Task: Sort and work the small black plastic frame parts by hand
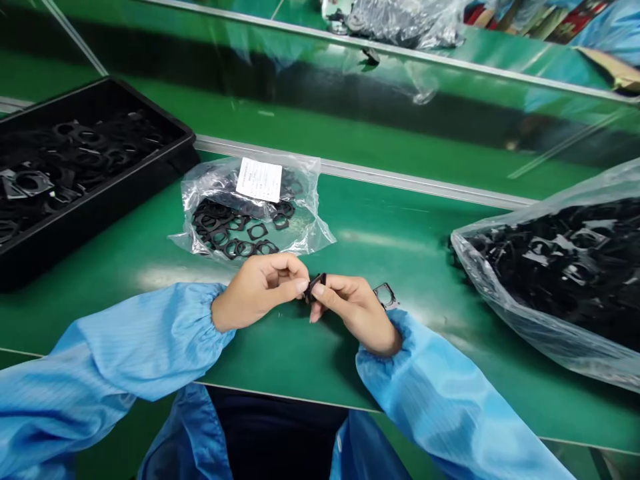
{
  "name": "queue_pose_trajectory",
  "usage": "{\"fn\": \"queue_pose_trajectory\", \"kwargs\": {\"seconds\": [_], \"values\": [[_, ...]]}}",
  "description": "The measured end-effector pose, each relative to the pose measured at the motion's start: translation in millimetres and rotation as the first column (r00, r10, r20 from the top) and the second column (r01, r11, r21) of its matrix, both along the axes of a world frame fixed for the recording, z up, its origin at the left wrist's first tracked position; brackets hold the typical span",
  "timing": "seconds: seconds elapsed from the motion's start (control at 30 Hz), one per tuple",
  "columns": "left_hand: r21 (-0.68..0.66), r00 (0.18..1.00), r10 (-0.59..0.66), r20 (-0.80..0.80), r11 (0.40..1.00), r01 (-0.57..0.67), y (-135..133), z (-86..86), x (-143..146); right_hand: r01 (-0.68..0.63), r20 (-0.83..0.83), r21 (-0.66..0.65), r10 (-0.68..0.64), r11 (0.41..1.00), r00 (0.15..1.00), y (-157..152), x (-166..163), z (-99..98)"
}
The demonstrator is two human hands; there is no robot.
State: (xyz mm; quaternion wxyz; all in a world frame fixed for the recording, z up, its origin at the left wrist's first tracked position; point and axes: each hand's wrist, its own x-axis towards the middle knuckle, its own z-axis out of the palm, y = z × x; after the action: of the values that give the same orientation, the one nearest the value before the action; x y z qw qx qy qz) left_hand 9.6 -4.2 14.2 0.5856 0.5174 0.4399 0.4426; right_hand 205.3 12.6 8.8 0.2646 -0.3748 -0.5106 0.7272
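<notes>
A green table [400, 240] fills the view, crossed by a metal rail on the far side. On the left stands a black tray [100, 207] holding dark frame-like pieces. At the right edge lies a large clear bag [530, 307], open and heaped with similar black pieces. Between them, on the far side of the hands, sits a smaller clear bag [313, 230] of thin black square rings.

Both arms, in blue sleeves, meet near the middle. The left hand [260, 288] and right hand [357, 310] hold a small black part [316, 285] between them, just above the table. Each hand pinches it with thumb and forefinger pressed together on it, the other fingers curled in. A loose frame piece [385, 295] lies on the table touching the far side of the right hand.

The grip is on the part's edges only, so it could, I judge, spring out and fall off the near edge. The right wrist could also nudge the loose frame piece away.

A white label [259, 179] on the smaller bag carries print too blurred to read; no brand shows
</notes>
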Motion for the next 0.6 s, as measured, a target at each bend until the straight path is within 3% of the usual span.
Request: {"fn": "queue_pose_trajectory", "kwargs": {"seconds": [0.27,0.6], "values": [[0.022,0.999,-0.022,0.031,1.0,0.021,1.3,2.7,0.2,-0.038,0.012,-0.024,0.038,0.999,0.999,-0.1,1.0,0.1],[0.07,0.999,0.016,-0.051,0.997,-0.012,-7.2,2.1,3.2,-0.057,0.047,0.075,0.054,0.996,0.997,0.5,-1.5,2.2]]}}
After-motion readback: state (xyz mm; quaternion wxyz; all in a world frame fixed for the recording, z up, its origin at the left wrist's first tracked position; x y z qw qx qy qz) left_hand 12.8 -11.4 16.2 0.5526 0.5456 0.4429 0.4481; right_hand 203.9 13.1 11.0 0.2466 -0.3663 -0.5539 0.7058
